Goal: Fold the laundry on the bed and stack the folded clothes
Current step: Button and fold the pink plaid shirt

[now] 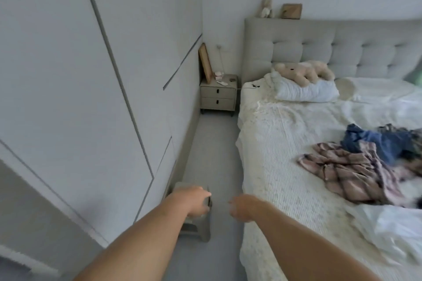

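A person stands in the narrow aisle beside a bed, both bare forearms stretched forward over the floor, seen from a head camera looking down. The left hand hangs over a low grey stool that sits on the floor just left of the bed; its fingers curl downward at the stool's top edge, but motion blur hides whether they touch or hold it, so the state of that grip cannot be told. The right hand floats between stool and bed, fingers loosely curled and holding nothing. Neither hand is on the laundry, so folding seems not yet begun; the reach toward the stool may be to clear standing room by the bed, though that is a guess. The laundry lies in one loose unfolded heap on the bed's right part, well apart from both hands: one pink plaid garment spread nearest, one blue garment bunched behind it, and darker cloth at the frame edge too blurred to count. No folded stack shows. At the bed's head lie one white pillow with one beige plush toy on top. Beyond the bed's head corner stands one two-drawer nightstand. Left of the aisle runs a white wardrobe
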